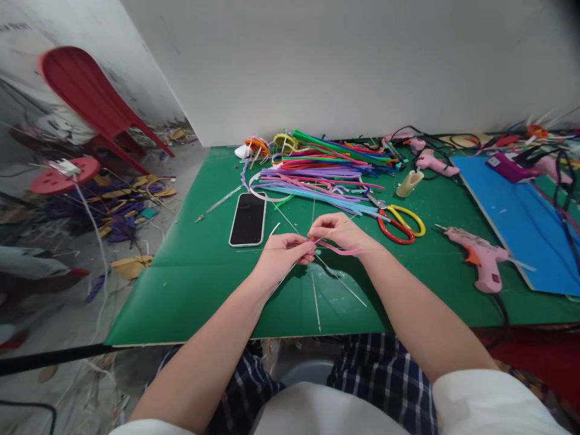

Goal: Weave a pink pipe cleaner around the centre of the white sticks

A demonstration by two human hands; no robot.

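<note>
My left hand (285, 254) is closed in a pinch on the crossing point of several thin pale rods (316, 302), which spread outward like spokes above the green table (194, 290). Against the same centre, my right hand (336, 231) pinches a pink pipe cleaner (342, 249), whose loose tail runs back under the right wrist. The fingertips of both hands almost meet and cover the middle of the rods. A white-edged phone (248, 220) lies left of the hands. Scissors (399, 225) with red and yellow handles lie beyond the right wrist.
A heap of coloured pipe cleaners (326, 163) lies behind the hands. To the right are a pink glue gun (484, 260), a cream-coloured holder (409, 183) and a blue board (502, 205). A red chair (81, 90) stands on the littered floor at left.
</note>
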